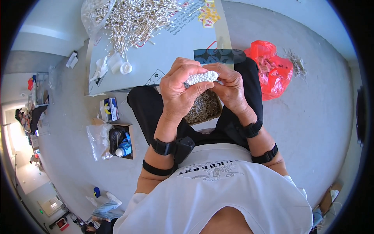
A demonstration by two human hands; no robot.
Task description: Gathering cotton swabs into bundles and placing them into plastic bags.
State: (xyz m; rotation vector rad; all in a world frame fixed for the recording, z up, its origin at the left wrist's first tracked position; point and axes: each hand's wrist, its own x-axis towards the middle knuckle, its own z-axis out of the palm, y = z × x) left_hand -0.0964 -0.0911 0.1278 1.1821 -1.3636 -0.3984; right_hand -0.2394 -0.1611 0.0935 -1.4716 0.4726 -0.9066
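A tight bundle of cotton swabs, white tips facing up, is held between my two hands above my lap. My left hand is closed round its left side, thumb along the near edge. At its right end, the fingers of my right hand grip it; a glossy edge shows there, but I cannot tell if it is a clear wrapper. Beneath my hands, a box of loose swabs sits between my knees, partly hidden. A large pile of cotton swabs covers the far part of the table.
On the table are a small white round tub, yellow packets and a dark film sheet. A red plastic bag stands on the floor to the right. An open carton with bottles stands at left.
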